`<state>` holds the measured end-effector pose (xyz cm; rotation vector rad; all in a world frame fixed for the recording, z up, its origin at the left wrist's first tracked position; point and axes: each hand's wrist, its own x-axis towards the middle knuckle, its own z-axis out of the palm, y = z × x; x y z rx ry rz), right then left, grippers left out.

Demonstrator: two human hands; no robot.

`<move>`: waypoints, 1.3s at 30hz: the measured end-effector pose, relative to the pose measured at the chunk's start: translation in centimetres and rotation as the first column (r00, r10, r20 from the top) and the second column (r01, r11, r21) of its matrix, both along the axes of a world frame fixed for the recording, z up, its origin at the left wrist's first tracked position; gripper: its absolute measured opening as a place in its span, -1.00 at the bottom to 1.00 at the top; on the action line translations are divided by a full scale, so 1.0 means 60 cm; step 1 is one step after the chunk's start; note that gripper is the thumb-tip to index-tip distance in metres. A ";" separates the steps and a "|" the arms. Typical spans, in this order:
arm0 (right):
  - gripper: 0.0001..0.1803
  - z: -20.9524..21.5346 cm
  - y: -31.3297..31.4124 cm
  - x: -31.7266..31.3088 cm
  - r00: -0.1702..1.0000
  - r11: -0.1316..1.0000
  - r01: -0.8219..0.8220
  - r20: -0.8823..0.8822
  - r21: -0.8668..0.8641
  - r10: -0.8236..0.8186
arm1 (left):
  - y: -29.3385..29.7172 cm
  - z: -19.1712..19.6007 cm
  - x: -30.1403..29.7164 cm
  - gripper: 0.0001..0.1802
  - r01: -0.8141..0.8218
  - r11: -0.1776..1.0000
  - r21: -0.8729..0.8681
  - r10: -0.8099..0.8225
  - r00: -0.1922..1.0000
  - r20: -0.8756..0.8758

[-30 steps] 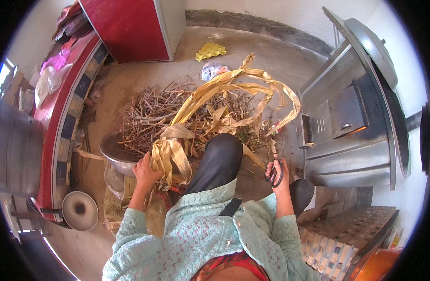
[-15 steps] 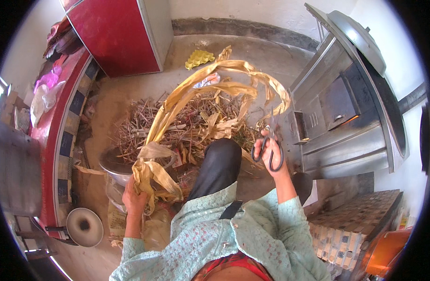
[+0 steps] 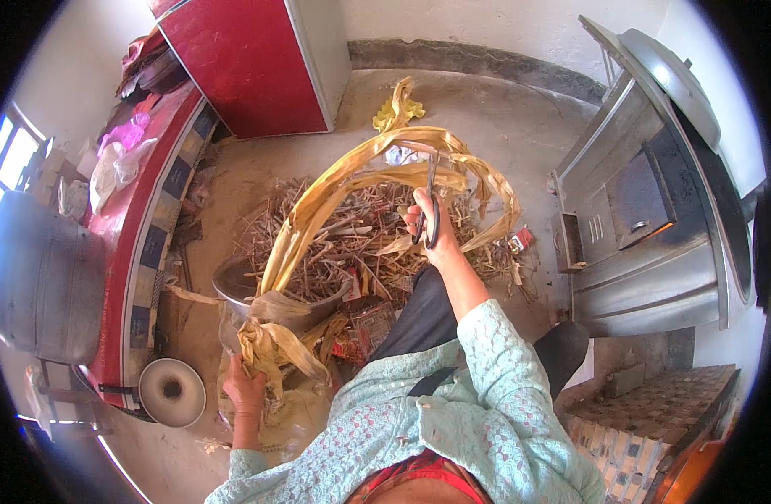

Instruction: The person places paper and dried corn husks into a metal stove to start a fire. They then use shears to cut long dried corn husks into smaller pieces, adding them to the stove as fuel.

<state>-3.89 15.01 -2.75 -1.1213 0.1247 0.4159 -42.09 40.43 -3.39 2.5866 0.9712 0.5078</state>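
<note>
Our left fingers (image 3: 235, 367) clutch the crumpled lower end of one bundle of dry, creased, straw-yellow leaves (image 3: 294, 235); our right fingers (image 3: 422, 200) grasp one pair of dark-handled scissors (image 3: 431, 175), blades crossing the bundle, though we cannot tell whether they touch. Two main bands arch above one heap of sticks (image 3: 343, 228), near one metal basin (image 3: 305, 319), partly covered. Farther off, the leaf tips partly hide one yellow tray (image 3: 414, 109).

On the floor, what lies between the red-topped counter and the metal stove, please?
In the head view, mainly a heap of dry sticks and, nearer the counter, a metal basin.
</note>
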 end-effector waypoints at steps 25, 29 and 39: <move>-0.27 -0.040 0.022 0.026 0.925 0.987 -0.159 -0.348 0.013 0.154 | 0.015 -0.041 -0.055 -0.71 0.150 0.729 -0.667 0.014 0.972 0.234; -0.23 -0.044 0.020 0.035 0.935 0.995 -0.097 -0.345 -0.026 0.082 | 0.021 -0.037 -0.051 -0.63 0.136 0.713 -0.688 -0.065 0.990 0.128; -0.08 -0.039 0.019 0.032 0.980 0.972 -0.094 -0.194 -0.217 0.051 | -0.002 -0.025 -0.036 -0.35 0.195 0.644 -0.740 0.049 0.955 0.293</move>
